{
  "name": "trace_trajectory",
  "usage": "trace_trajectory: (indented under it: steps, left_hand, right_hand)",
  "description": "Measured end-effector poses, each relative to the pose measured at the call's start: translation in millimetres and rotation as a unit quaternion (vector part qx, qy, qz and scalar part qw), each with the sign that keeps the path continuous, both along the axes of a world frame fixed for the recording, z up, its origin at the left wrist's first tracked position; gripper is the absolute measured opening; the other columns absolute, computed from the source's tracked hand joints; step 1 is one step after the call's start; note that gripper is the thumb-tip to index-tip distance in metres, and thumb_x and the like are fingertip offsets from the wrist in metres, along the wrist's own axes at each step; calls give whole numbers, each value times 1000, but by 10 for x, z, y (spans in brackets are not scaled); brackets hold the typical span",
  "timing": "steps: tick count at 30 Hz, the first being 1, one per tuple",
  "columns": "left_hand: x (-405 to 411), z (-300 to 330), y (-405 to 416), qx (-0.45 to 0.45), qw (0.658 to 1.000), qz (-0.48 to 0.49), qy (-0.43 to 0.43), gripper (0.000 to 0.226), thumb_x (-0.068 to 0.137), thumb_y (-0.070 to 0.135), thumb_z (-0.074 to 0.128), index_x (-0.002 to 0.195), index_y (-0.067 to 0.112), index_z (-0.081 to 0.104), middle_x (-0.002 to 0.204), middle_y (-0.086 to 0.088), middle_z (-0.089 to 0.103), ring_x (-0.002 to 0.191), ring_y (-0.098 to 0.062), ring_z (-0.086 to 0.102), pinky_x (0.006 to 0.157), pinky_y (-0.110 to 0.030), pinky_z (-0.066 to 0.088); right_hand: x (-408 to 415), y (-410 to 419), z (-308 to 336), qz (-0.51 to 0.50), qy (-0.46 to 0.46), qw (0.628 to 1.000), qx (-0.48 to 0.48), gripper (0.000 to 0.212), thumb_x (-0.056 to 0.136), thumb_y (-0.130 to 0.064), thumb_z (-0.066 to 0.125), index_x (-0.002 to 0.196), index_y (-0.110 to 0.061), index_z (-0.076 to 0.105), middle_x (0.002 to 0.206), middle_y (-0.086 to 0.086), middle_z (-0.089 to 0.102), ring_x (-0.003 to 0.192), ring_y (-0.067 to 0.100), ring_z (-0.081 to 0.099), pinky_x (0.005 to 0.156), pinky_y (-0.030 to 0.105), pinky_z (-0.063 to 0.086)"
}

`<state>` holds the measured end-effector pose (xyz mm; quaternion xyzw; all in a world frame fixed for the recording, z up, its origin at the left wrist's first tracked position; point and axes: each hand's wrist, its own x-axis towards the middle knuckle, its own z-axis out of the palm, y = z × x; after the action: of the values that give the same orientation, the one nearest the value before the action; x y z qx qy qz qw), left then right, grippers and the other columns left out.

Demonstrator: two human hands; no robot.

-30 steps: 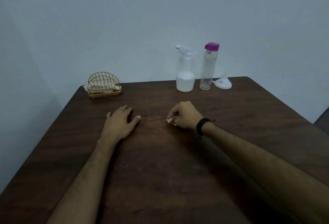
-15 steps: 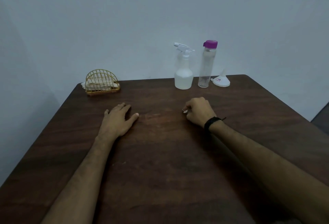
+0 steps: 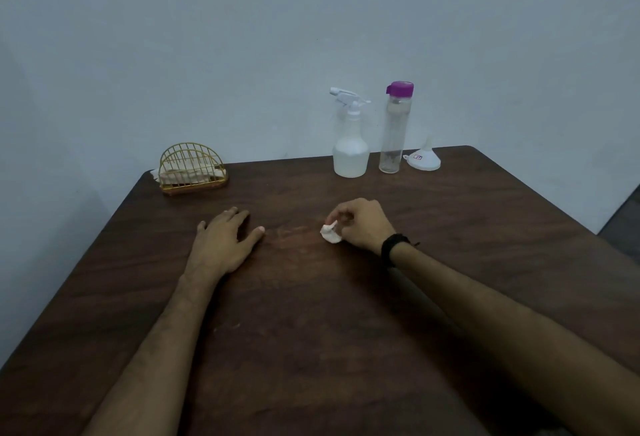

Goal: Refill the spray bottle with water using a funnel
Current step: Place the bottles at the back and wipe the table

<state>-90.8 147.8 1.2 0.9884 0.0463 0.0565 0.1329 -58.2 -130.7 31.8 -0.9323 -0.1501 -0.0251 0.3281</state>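
1. Plainly not begun: spray bottle (image 3: 349, 155) upright at the far edge of the table (image 3: 311, 331), trigger head on, well apart from both hands.
2. Just right of it, a tall clear bottle (image 3: 394, 131) with a purple cap, presumably the water source; whether water is inside, cannot tell.
3. Further right, funnel (image 3: 424, 158) mouth-down, spout up, near the far right corner; an easy knock off the edge during a reach.
4. Left hand (image 3: 225, 245) flat on the wood, fingers spread, gripping nothing.
5. Right hand (image 3: 360, 224) curled, thumb and fingertips pinched on a small white wad (image 3: 330, 233) touching the tabletop; likely tissue, not certain.
6. Risk: reaching across with the wad in the grasp, leaving too few free fingers for unscrewing the trigger head.
7. Risk: tall narrow bottle tipped by a careless forearm, standing so close beside the sprayer.
8. Risk: spill at pouring if the funnel sits loose in the neck.
9. Wire napkin holder (image 3: 192, 171) at far left, clear of the working path.
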Motion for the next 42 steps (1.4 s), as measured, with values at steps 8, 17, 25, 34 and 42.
trace_trajectory:
  steps: [8, 17, 25, 34, 42]
  left_hand:
    - [13, -22, 7, -7, 1000, 1, -2, 69, 97, 65, 41, 154, 25, 38, 164, -1, 29, 152, -20, 24, 123, -54, 14]
    - [13, -26, 6, -4, 1000, 3, 1, 70, 97, 66, 39, 155, 26, 37, 165, 0, 29, 152, -19, 24, 123, -54, 14]
    - [23, -19, 21, -2, 1000, 0, -1, 69, 97, 65, 40, 154, 26, 37, 164, 0, 30, 151, -19, 25, 123, -55, 15]
    - [0, -16, 1, 0, 1000, 5, -9, 69, 97, 65, 41, 154, 26, 39, 164, 0, 31, 151, -19, 27, 122, -54, 17]
    - [18, -20, 13, 0, 1000, 3, -4, 70, 97, 65, 42, 154, 26, 39, 164, -1, 31, 151, -20, 27, 122, -54, 17]
  right_hand:
    - [-282, 105, -84, 107, -129, 974, -150, 24, 93, -21, 56, 106, -12, 74, 103, 4, 61, 90, 22, 61, 80, 38, 54]
    - [-228, 282, 90, 118, -55, 988, -84, 21, 93, -10, 65, 112, -16, 73, 117, 2, 69, 107, 15, 63, 97, 29, 51]
    - [221, 360, 2, 38, -51, 993, -101, 21, 94, -14, 66, 112, -16, 75, 119, 7, 69, 110, 23, 64, 99, 33, 51]
    - [-218, 175, 106, 166, 30, 984, -55, 21, 88, -21, 74, 109, -19, 76, 113, -4, 70, 93, 2, 59, 86, 21, 51]
    - [472, -470, 42, -89, -16, 993, -74, 10, 90, -20, 72, 96, -20, 80, 106, 2, 75, 102, 20, 68, 95, 30, 53]
